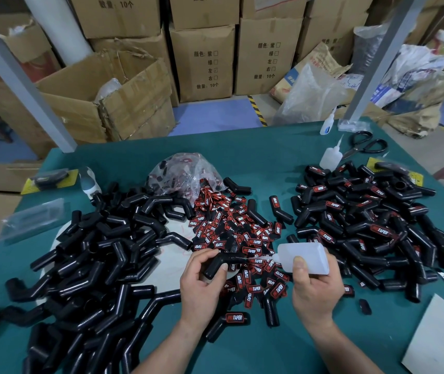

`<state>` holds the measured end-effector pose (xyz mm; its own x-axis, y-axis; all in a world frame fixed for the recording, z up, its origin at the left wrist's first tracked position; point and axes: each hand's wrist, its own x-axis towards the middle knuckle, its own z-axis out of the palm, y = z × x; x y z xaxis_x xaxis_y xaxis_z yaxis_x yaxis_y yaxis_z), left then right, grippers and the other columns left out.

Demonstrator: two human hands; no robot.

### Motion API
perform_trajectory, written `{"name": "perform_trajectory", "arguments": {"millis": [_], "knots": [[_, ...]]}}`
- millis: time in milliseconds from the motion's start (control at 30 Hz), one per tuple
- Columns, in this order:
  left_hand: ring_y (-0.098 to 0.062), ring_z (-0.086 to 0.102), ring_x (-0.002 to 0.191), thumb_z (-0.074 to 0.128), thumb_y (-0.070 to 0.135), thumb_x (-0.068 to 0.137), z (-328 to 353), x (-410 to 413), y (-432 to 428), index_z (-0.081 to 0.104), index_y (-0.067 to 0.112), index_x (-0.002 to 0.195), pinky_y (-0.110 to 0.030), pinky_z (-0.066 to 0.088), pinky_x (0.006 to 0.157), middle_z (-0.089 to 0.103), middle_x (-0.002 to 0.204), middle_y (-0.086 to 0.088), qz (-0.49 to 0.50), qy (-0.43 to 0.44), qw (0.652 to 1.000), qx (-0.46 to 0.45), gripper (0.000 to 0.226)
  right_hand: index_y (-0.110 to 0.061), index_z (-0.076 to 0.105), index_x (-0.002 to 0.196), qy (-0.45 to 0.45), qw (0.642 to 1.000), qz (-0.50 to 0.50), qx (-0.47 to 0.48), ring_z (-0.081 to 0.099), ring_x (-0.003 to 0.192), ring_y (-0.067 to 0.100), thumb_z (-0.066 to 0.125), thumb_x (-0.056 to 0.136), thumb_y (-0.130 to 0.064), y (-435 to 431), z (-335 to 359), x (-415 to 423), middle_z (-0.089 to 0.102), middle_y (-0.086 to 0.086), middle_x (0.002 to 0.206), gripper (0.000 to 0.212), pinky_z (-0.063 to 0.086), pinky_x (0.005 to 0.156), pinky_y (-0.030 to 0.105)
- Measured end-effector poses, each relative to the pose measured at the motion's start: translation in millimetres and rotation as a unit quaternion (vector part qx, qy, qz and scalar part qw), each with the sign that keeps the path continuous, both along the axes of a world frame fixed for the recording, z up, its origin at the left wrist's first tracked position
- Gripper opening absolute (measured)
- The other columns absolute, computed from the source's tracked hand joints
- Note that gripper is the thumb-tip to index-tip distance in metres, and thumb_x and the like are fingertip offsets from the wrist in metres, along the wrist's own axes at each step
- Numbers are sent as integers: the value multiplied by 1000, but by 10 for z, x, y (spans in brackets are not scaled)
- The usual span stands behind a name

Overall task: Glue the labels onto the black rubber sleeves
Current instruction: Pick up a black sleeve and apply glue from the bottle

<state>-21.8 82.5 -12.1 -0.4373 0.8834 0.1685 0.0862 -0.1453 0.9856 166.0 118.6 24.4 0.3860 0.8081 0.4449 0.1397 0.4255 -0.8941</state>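
Note:
My left hand grips a bent black rubber sleeve above the table's middle. My right hand holds a translucent white glue bottle on its side, its nozzle pointing left at the sleeve's upper arm. A heap of red-and-black labels lies just behind the hands, spilling from a clear plastic bag. Plain black sleeves are piled on the left. Sleeves bearing labels are piled on the right.
The green table also holds two more glue bottles, black scissors, a grey cardboard sheet at front right and a clear packet at left. Cardboard boxes and bags stand behind.

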Motion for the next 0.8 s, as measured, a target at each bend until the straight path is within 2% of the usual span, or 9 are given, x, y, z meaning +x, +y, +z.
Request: {"name": "perform_trajectory", "arguments": {"millis": [333, 400, 467, 533, 700, 800], "knots": [[-13, 66, 113, 77, 15, 80, -14, 7, 2, 73, 44, 105, -17, 50, 96, 69, 114, 13, 4, -10, 1000, -5, 39, -5, 56, 98, 1, 1000, 0, 19, 62, 79, -12, 60, 82, -25, 21, 13, 16, 65, -35, 92, 25, 47, 67, 5], [-13, 66, 113, 77, 15, 80, -5, 10, -2, 73, 44, 105, -16, 50, 94, 69, 114, 13, 3, -15, 1000, -6, 39, -12, 57, 96, 3, 1000, -2, 16, 62, 78, -11, 61, 83, -25, 18, 7, 11, 65, -34, 92, 19, 47, 66, 6], [-14, 66, 113, 77, 14, 80, 1, 11, 3, 73, 44, 105, -17, 50, 95, 69, 115, 11, 3, -10, 1000, -4, 39, -28, 57, 95, 4, 1000, -6, 12, 62, 78, -10, 61, 83, -27, 17, 5, 10, 65, -33, 92, 13, 47, 66, 7], [-15, 66, 114, 77, 15, 80, 5, 13, 7, 73, 44, 106, -19, 50, 97, 69, 116, 10, 3, -2, 1000, -4, 39, -33, 57, 93, 2, 1000, -7, 11, 62, 77, -8, 62, 83, -27, 10, -5, 8, 64, -31, 92, 12, 48, 67, 9], [-17, 66, 115, 77, 15, 81, 9, 8, -1, 72, 44, 106, -19, 51, 96, 68, 116, 11, 2, -2, 1000, -7, 39, -9, 56, 97, -4, 1000, 0, 17, 63, 79, -9, 62, 84, -25, 20, -35, 20, 65, -31, 93, 21, 47, 66, 7], [-15, 66, 115, 78, 15, 81, 18, 6, -3, 72, 44, 107, -18, 51, 96, 68, 115, 12, 0, -1, 1000, -10, 39, -6, 56, 97, 1, 1000, 2, 18, 63, 78, -9, 61, 83, -25, 29, -23, 34, 65, -32, 92, 24, 48, 64, 6]]}}
